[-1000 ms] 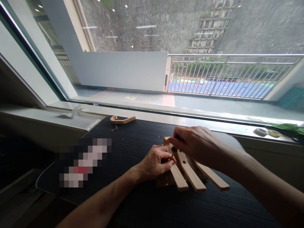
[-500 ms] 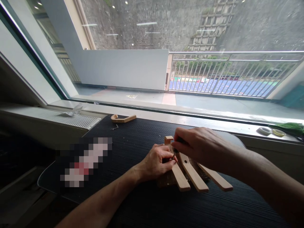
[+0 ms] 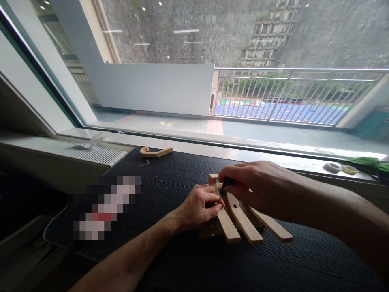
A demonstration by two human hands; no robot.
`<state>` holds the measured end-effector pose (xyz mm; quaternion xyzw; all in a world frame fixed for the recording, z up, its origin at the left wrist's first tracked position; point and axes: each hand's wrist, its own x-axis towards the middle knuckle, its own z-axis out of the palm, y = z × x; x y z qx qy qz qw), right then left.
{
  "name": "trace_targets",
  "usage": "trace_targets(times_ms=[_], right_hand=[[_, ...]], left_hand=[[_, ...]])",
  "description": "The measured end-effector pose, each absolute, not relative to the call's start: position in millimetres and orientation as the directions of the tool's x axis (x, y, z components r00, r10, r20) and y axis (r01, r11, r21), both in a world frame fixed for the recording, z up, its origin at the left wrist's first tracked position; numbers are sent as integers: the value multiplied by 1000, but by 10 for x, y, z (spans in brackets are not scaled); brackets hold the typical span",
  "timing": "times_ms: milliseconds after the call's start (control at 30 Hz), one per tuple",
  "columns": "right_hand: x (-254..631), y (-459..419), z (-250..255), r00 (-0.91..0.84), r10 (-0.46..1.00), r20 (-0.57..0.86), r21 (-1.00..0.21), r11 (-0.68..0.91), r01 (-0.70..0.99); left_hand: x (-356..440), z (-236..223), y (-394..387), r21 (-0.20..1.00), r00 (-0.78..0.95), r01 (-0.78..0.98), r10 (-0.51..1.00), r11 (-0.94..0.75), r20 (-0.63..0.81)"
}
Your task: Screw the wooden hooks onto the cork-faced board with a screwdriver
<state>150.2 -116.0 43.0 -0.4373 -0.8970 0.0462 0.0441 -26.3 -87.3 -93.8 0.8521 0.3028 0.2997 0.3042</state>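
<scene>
In my right hand [image 3: 253, 178] is a screwdriver [image 3: 225, 186] with a black and red handle, its shaft slanting down to the leftmost of three pale wooden hooks [image 3: 229, 228]. My left hand [image 3: 197, 207] is closed over that hook, thumb and forefinger pressed close around the screwdriver's tip. Those fingers hide the tip and any screw under it. Beside it lie a middle wooden hook [image 3: 249, 227] with a dark hole and a right wooden hook [image 3: 275, 228], partly under my right hand. Beneath the hooks shows a dark brownish piece [image 3: 209, 231], mostly covered.
A loose curved wooden hook [image 3: 158, 153] lies at the table's back edge, near small screws [image 3: 146, 163]. The black table [image 3: 170, 259] meets a window sill with tape rolls [image 3: 332, 167] at the right. A blurred-out patch [image 3: 112, 207] covers something on the left.
My right hand has turned around the screwdriver, so more of its black and red handle shows. My left hand keeps its place on the hook. The whole view has shifted slightly.
</scene>
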Motion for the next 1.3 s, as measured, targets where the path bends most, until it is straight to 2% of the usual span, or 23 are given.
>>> trace_targets(times_ms=[100,233,400,500,667,767,933,1133,1300], right_hand=[[1473,-1151,404,-583,811,53,-105,585,804],[1419,-1143,344,-520,851,68,-11,522,853],[1446,-1100,304,-571,806,155,113,560,821],[1489,-1101,375,-531,842,93,21,531,847],[1492,-1137,457,-627,778,29,-129,625,770],[1450,-1133,423,-611,792,10,-125,607,785],[1380,-1098,342,-537,840,83,-64,542,838],[1379,-1098,352,-525,845,99,-6,528,849],[1443,-1146,460,-551,831,75,-66,555,829]], left_hand=[[-257,-937,-871,701,634,338,702,-628,323],[-248,-936,-874,697,631,341,703,-631,327],[-249,-926,-878,692,634,336,697,-639,335],[-261,-919,-875,696,637,339,699,-633,325],[-272,-922,-878,705,637,350,708,-617,304],[-268,-926,-882,701,636,345,705,-623,314],[-260,-925,-883,691,633,352,705,-631,321],[-262,-936,-876,687,643,331,688,-647,338],[-270,-924,-885,697,637,348,703,-627,315]])
